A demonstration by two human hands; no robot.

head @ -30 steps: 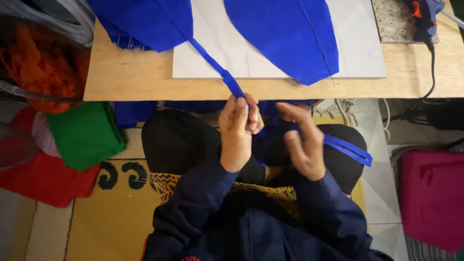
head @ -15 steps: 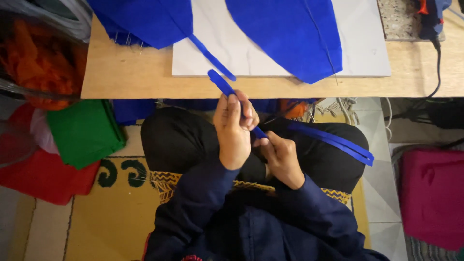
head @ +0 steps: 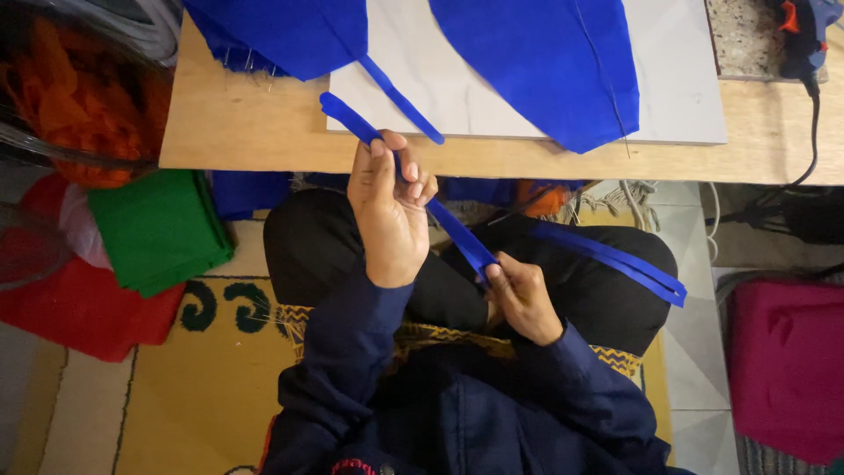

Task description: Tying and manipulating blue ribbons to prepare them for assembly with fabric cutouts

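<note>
My left hand [head: 387, 211] and right hand [head: 519, 295] pinch a blue fabric strip [head: 453, 229] taut between them, below the worktop [head: 255, 132].

Green folded cloth [head: 158, 229] beside red fabric [head: 83, 308] on floor; pink cloth [head: 787, 369] well apart; glue gun [head: 804, 31] on table [head: 246, 132].

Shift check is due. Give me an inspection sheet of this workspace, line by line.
Surface: low wooden table with a white board on it.
Job's things: blue fabric strip stretched between both hands; its tail lies over the lap.
Clutter: two large blue fabric pieces on the table; folded green cloth, red cloth and pink cloth on the floor.
Grippers: left hand pinches the strip's upper end; right hand pinches it lower down.
Cables: black cord from a glue gun.
Surroundings: yellow patterned rug, tiled floor.
</note>
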